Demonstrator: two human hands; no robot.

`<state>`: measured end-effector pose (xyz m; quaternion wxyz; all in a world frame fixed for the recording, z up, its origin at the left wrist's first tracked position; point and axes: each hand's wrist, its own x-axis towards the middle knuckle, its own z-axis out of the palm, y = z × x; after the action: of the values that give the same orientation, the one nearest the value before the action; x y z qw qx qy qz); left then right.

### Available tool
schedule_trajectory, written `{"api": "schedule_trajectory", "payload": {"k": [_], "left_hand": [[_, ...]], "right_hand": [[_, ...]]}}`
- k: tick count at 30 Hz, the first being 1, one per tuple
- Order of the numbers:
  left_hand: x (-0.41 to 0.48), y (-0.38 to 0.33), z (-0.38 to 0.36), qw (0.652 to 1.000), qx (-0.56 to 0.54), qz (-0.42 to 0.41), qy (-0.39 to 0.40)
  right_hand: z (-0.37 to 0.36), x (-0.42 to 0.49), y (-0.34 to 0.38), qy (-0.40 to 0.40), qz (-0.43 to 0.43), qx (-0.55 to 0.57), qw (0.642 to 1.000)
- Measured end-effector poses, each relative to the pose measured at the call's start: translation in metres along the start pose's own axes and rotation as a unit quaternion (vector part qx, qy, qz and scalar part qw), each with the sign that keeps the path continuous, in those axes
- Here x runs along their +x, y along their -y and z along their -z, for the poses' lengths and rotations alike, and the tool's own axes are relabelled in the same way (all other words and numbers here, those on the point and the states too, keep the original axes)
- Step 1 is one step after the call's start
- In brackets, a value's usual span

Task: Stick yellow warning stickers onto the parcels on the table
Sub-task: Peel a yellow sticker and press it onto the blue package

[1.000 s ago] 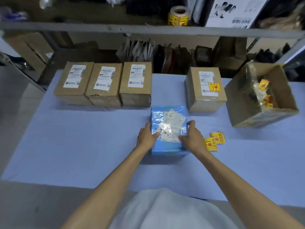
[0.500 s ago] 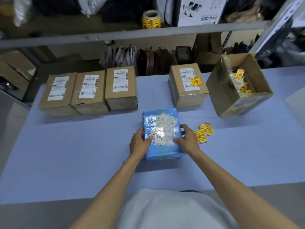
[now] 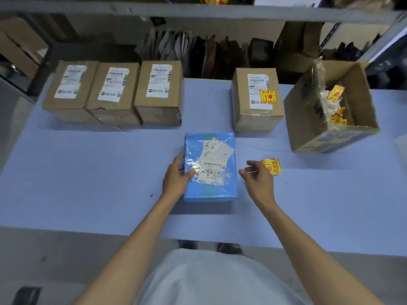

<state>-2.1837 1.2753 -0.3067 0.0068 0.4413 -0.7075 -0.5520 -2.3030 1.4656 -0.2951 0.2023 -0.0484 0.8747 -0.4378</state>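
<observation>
A blue plastic-wrapped parcel [image 3: 210,166] with a crumpled white label lies in the middle of the table. My left hand [image 3: 177,178] holds its left edge, thumb on top. My right hand [image 3: 256,178] hovers off the parcel's right side, fingers loosely spread and holding nothing, just left of a small stack of yellow warning stickers [image 3: 272,166] on the table. Behind, one brown parcel [image 3: 256,100] carries a yellow sticker [image 3: 268,96]. Three brown parcels [image 3: 114,93] stand in a row at the back left, showing only white labels.
An open cardboard box [image 3: 330,108] with more yellow stickers and plastic film stands at the back right. The blue table [image 3: 88,177] ends at a near edge by my body. A shelf rail [image 3: 198,9] runs overhead, with bags and boxes behind.
My right hand has let go of the blue parcel's right edge and moved right, towards the sticker stack. My left hand stays on the parcel.
</observation>
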Motion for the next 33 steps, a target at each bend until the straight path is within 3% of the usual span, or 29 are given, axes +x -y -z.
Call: {"api": "schedule_trajectory", "payload": {"k": [2, 6, 10, 14, 16, 20, 24, 26, 29, 31, 33], "left_hand": [[0.000, 0.003, -0.002, 1.000, 0.000, -0.001, -0.002], [-0.002, 0.010, -0.005, 1.000, -0.008, -0.012, -0.013], [-0.002, 0.011, -0.004, 1.000, -0.023, -0.010, -0.014], [-0.003, 0.006, -0.001, 1.000, -0.029, -0.010, -0.006], [-0.005, 0.003, -0.001, 0.999, -0.035, -0.014, -0.002], [-0.006, 0.000, -0.003, 1.000, -0.018, -0.007, -0.013], [-0.008, -0.004, -0.002, 1.000, -0.021, -0.009, -0.010], [-0.007, -0.006, -0.002, 1.000, -0.010, 0.009, -0.004], [-0.017, -0.014, -0.004, 0.994, 0.087, -0.020, -0.070], [-0.033, -0.031, -0.012, 0.973, 0.145, -0.116, -0.134], [-0.043, -0.053, -0.026, 0.981, 0.077, -0.162, -0.077]], "right_hand": [[0.009, 0.007, -0.018, -0.065, 0.015, -0.135, 0.989], [0.011, 0.015, -0.049, 0.009, 0.099, -0.379, 0.920], [0.006, 0.012, -0.060, 0.042, 0.199, -0.480, 0.853], [0.010, 0.012, -0.058, 0.066, 0.219, -0.506, 0.831], [0.015, 0.015, -0.056, 0.093, 0.203, -0.494, 0.840], [0.018, 0.012, -0.065, 0.071, 0.181, -0.435, 0.879], [0.013, 0.004, -0.071, 0.076, 0.218, -0.430, 0.873], [0.013, 0.008, -0.064, 0.047, 0.201, -0.397, 0.894], [0.018, 0.007, -0.035, -0.025, 0.128, -0.233, 0.964], [0.019, 0.004, -0.003, -0.071, 0.084, -0.065, 0.992], [0.017, 0.001, 0.026, -0.076, 0.102, 0.014, 0.992]]}}
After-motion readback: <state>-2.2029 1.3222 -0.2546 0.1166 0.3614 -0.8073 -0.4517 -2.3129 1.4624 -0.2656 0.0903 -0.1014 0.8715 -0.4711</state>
